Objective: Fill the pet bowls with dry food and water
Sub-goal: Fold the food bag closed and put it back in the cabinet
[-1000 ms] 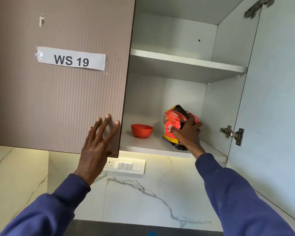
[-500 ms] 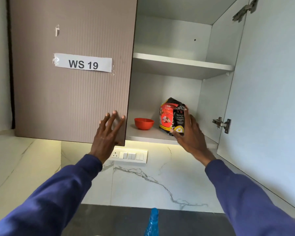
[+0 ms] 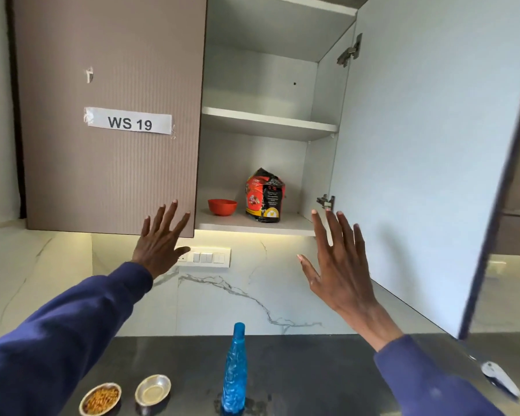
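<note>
Food bag (image 3: 264, 195): upright on the lower shelf of the cabinet (image 3: 252, 123), untouched. Left hand (image 3: 159, 238): fingers straight and spread over the lower corner of the cabinet's shut door; contact unclear. Right hand (image 3: 339, 265): fingers spread, empty, by the cabinet's open door. Blue bottle (image 3: 234, 370): upright on the counter below the cabinet. Kibble bowl (image 3: 100, 398) and second steel bowl (image 3: 152, 391): below the shut door; the second's contents unclear.

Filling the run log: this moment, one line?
food bag: on shelf | left hand: open, at closed door | right hand: open, empty | kibble bowl: filled
</note>
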Available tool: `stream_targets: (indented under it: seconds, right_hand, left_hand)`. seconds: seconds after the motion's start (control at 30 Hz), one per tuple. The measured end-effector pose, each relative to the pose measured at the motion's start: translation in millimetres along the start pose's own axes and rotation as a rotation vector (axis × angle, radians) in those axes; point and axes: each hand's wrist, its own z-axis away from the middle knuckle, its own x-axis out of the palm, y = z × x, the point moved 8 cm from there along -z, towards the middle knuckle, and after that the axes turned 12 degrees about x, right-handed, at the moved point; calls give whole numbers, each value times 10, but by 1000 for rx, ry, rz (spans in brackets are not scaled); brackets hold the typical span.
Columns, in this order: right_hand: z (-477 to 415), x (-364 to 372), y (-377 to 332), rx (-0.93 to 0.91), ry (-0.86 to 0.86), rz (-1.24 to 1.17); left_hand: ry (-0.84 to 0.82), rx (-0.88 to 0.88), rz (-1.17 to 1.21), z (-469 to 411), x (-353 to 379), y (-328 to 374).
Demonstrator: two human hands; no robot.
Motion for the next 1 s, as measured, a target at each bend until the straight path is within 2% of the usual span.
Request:
stream_targets:
  seconds: [0.27, 0.4, 0.47, 0.53, 0.6, 0.77, 1.0]
  right_hand:
    - [330, -913, 506, -8, 89, 54]
    - [487, -1306, 912, -63, 226, 59]
    - [395, -1405, 1253, 7, 267, 77]
    - [218, -1329, 1577, 112, 204, 58]
    - [123, -1151, 1678, 127, 129, -14]
    - [143, -1046, 1439, 28, 162, -190]
    - [152, -925, 395, -284, 130, -443]
  left_hand:
    - [58, 20, -44, 7, -421, 585]
    - [75, -8, -32, 11, -564, 902]
    - [90, -20, -40, 39, -617, 1039]
    - [109, -30, -57, 60, -679, 1136]
    - [91, -43, -57, 93, -740, 1168]
    - [67, -85, -99, 192, -872, 1016]
    - [68, -103, -183, 169, -942, 761]
